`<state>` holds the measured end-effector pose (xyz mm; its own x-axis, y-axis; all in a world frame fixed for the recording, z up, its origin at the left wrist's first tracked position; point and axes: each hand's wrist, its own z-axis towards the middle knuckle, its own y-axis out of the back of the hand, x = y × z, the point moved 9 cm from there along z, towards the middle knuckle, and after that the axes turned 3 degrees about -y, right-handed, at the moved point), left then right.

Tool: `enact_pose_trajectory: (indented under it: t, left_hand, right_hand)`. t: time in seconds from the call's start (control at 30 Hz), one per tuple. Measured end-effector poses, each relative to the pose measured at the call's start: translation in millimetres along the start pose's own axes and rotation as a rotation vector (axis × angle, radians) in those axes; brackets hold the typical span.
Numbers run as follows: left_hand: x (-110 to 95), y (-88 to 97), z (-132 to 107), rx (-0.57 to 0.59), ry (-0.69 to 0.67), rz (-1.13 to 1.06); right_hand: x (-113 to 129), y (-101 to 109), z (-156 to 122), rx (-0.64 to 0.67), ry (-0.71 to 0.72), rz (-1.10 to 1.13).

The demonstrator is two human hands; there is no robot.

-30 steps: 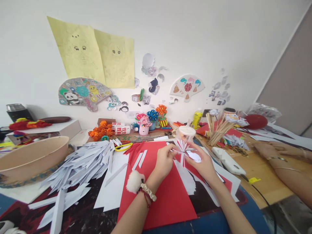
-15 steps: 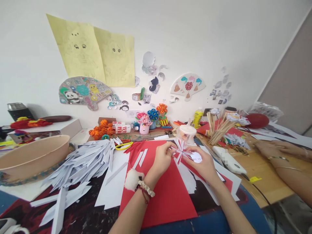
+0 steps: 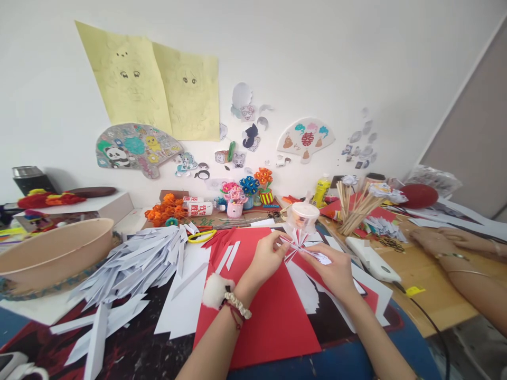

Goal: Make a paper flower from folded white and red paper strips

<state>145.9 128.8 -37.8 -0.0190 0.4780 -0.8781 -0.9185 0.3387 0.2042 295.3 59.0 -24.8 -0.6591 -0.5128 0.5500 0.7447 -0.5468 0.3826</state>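
Both my hands hold a small folded paper rosette (image 3: 298, 241) of red and white strips, just above a red paper sheet (image 3: 265, 311). My left hand (image 3: 266, 260) pinches its left side with thumb and fingers. My right hand (image 3: 331, 268) grips its right side from below, with a small white tag showing at the fingers. A fluffy white pom-pom and a beaded band circle my left wrist (image 3: 229, 303).
A heap of folded white paper strips (image 3: 130, 261) lies left, beside a tan bowl (image 3: 51, 253). Yellow scissors (image 3: 201, 236), a lidded cup (image 3: 303, 214), wooden sticks (image 3: 352, 208) and paper flowers stand behind. Another person's arms (image 3: 455, 253) rest at right near a white device (image 3: 370, 258).
The rosette has turned slightly in my hands and sits a little higher and farther from me. The other person's arms have barely shifted.
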Motion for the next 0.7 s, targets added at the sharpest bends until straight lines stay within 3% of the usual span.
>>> enact_pose_trajectory:
  t: [0.27, 0.7]
  left_hand:
    - [-1.0, -3.3, 1.0, 0.014, -0.002, -0.064]
    - [-1.5, -4.3, -0.8, 0.018, 0.035, -0.162]
  right_hand:
    - [10.8, 7.5, -1.9, -0.089, 0.09, -0.034]
    - [10.6, 3.3, -1.8, -0.084, 0.144, -0.096]
